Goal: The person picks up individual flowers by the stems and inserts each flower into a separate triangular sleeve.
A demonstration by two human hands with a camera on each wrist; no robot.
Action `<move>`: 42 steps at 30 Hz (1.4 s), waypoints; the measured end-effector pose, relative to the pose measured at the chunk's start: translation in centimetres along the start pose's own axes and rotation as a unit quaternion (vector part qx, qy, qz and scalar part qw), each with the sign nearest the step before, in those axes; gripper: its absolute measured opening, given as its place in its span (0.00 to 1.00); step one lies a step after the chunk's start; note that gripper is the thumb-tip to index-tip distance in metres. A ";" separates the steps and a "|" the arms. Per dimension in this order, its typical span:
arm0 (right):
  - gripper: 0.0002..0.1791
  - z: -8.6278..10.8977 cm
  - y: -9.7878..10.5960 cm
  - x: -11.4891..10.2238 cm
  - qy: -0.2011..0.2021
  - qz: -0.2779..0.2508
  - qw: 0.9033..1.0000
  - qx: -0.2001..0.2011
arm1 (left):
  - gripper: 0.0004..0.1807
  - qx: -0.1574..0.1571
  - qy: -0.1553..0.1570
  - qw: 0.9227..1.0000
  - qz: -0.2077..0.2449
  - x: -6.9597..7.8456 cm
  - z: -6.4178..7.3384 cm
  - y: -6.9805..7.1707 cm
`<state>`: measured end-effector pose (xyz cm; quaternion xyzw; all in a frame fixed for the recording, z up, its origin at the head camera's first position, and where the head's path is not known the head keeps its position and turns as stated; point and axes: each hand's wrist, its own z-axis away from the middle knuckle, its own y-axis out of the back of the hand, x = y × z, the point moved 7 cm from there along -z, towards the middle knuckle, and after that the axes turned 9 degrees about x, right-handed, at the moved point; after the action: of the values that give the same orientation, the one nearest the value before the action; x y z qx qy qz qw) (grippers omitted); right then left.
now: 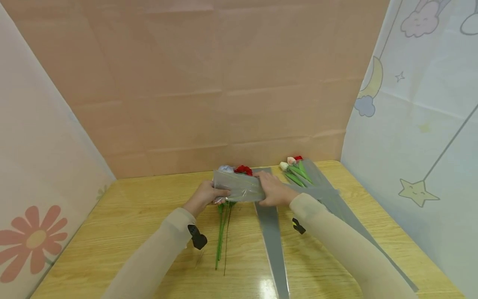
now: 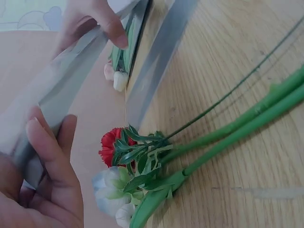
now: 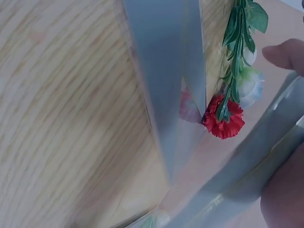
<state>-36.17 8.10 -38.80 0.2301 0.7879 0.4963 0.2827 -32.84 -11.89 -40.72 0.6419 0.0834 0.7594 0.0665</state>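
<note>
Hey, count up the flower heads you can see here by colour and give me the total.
Red: 2, the left red flower and the right red flower
White: 2, the left white flower and the right white flower
Pink: 1, the pink flower
Pale blue: 1, the pale blue flower
Total: 6

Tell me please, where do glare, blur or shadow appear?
Head view: a white glare on the table near the bottom edge, small glints on the held wrapper; left wrist view: the wrapper looks hazy, the red flower clearer; right wrist view: the table's grain looks soft, with a faint shadow low on it.
</note>
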 end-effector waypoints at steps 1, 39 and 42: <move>0.48 0.0 0.0 0.0 -0.002 -0.004 1.000 -0.001 | 0.18 -0.005 0.002 1.000 0.005 0.1 0.1 0.0; 0.37 0.4 0.1 1.1 0.002 -0.025 1.000 -0.001 | 0.23 -0.046 -0.023 0.998 -0.028 1.2 0.8 1.4; 0.37 0.5 0.3 1.1 0.000 -0.027 1.000 0.004 | 0.22 -0.045 -0.024 0.998 -0.025 1.3 0.8 1.4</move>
<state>-36.61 9.26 -38.95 0.2103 0.7958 0.4852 0.2951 -32.27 -12.93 -39.06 0.6537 0.0634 0.7451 0.1163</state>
